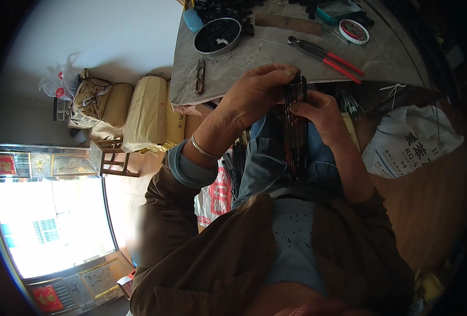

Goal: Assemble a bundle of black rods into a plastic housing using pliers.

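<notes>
Over my lap, both hands grip a bundle of long, thin black strips (295,139). It stands lengthwise between my knees, its top end just short of the table edge. My left hand (262,87) closes around the upper end, with thumb and fingers near the tips. Lower on the right side, my right hand (320,113) pinches the strips between thumb and bent fingers. What kind of part the strips are, I cannot make out. On the grey table (260,58) ahead lie red-handled pliers (331,58) and a pair of small dark snips (200,76).
A round metal bowl (217,36) of small black pieces stands far left on the table. A brown flat strip (288,23), a teal tray (339,10) and a round white-rimmed tin (353,31) lie beyond the pliers. A white sack (407,139) rests right; wrapped bundles (146,113) stand left.
</notes>
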A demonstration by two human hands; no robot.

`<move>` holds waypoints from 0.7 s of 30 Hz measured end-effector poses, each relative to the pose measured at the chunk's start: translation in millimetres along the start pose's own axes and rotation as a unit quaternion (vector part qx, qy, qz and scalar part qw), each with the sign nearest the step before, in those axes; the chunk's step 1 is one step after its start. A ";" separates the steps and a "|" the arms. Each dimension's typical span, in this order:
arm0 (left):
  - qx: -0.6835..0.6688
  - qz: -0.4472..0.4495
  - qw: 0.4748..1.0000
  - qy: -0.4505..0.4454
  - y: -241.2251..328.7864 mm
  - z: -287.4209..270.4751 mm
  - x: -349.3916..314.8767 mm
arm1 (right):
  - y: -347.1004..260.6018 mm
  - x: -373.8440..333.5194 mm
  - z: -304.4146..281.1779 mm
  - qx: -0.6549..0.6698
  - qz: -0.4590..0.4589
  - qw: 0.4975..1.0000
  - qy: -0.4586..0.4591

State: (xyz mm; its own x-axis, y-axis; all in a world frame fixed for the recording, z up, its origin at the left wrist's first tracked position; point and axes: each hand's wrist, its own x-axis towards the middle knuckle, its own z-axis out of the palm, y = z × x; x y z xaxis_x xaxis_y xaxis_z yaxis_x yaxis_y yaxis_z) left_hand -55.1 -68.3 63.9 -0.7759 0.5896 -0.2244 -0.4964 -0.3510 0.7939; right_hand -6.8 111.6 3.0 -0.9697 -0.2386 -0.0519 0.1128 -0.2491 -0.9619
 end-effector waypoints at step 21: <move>0.158 0.161 0.974 0.031 -16.3 16.0 -2.7 | -9.2 -6.9 -5.6 -0.012 -0.029 0.999 0.040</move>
State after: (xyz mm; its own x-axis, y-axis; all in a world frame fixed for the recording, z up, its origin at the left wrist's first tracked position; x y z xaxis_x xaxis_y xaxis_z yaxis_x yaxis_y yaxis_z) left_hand -38.6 -52.5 60.6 -0.8981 0.4380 0.0384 -0.0873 -0.2634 0.9607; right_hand -2.4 120.9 10.6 -0.9887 -0.1493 -0.0158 0.0513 -0.2371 -0.9701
